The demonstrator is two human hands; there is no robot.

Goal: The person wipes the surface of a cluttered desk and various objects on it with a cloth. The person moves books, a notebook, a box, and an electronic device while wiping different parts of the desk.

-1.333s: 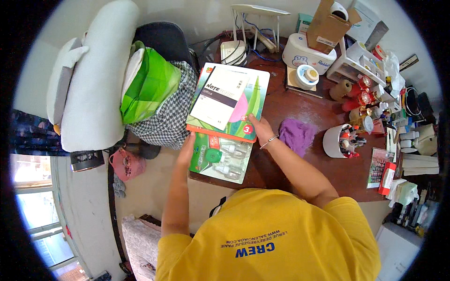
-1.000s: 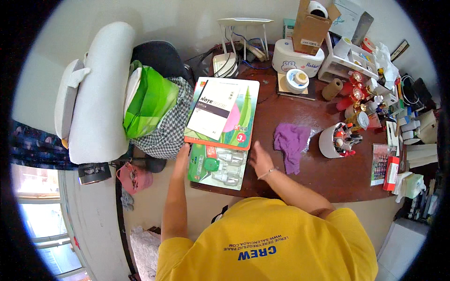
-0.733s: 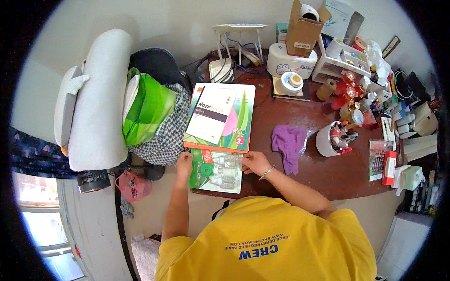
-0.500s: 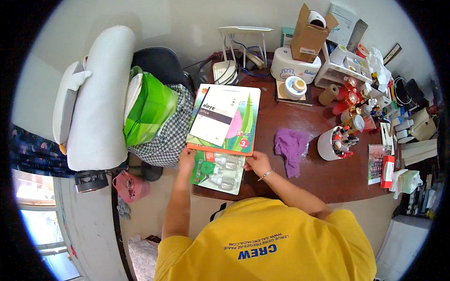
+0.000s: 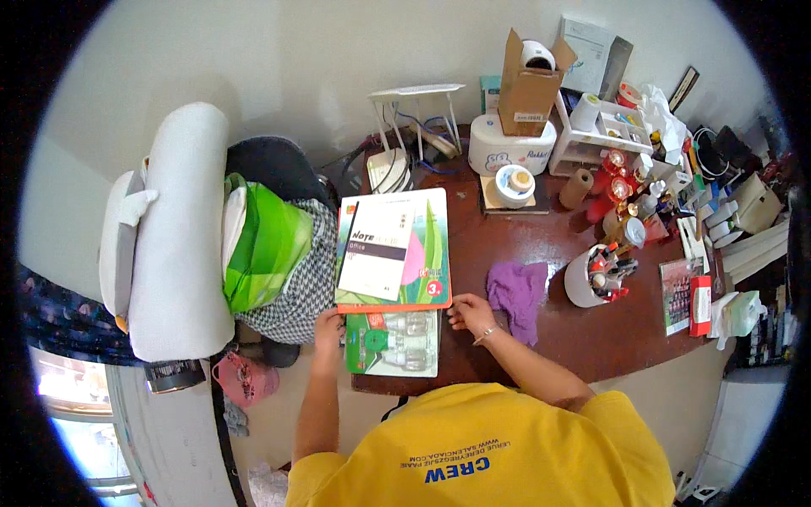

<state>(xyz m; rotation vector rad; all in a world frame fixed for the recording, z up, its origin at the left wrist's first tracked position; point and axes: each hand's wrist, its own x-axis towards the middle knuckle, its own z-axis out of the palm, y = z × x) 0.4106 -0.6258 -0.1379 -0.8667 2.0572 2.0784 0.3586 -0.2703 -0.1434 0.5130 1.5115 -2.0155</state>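
Observation:
A green picture-covered book (image 5: 435,228) with an orange lower edge lies on the desk. On top of it rests a smaller white notebook (image 5: 372,275) with a dark band. Sticking out below the book is a blister pack (image 5: 407,362) with a green part and clear bulb-shaped pieces. My left hand (image 5: 328,329) is closed at the book's lower left corner, its fingertips partly hidden. Just off the lower right corner is my right hand (image 5: 473,316), its fingers loosely bent and slightly apart, with nothing visible in them.
A crumpled purple cloth (image 5: 517,296) lies right of my right hand, beside a white cup of pens (image 5: 583,280). Bottles (image 5: 646,203) crowd the right side. Behind stand a white box (image 5: 511,148) and a router (image 5: 418,90). Leftward is a green bag (image 5: 269,245).
The whole view has shifted, so the desk sits lower in the picture. My right hand has come slightly away from the book's corner. My left hand stays at its corner.

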